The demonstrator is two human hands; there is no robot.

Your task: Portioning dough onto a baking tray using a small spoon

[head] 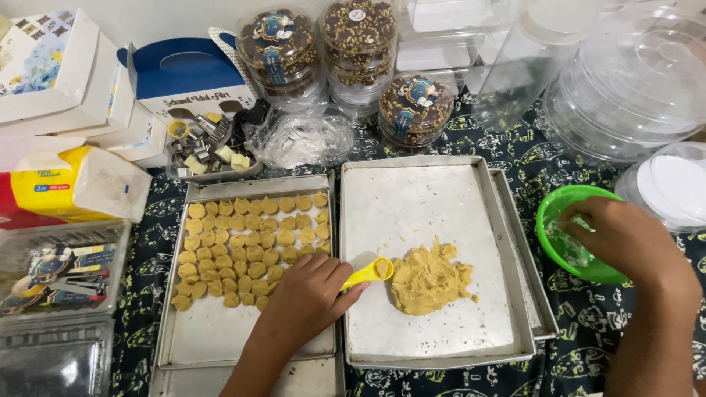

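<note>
My left hand (pixel 309 298) grips a small yellow measuring spoon (pixel 371 271), its bowl touching the left edge of a lump of tan dough (pixel 429 279) on the right metal tray (pixel 412 202). The left metal tray (pixel 220 331) carries several rows of small round dough pieces (pixel 250 246). My right hand (pixel 625 239) reaches into a green bowl (pixel 562 220) at the right, fingertips inside it; whether they hold anything is hidden.
Round clear tubs of dark cookies (pixel 353 44) stand at the back. A blue and white box (pixel 187 73), cookie cutters in a dish (pixel 209 154), a crumpled plastic bag (pixel 305 140), stacked clear lids (pixel 632 81) and cartons (pixel 51 66) surround the trays.
</note>
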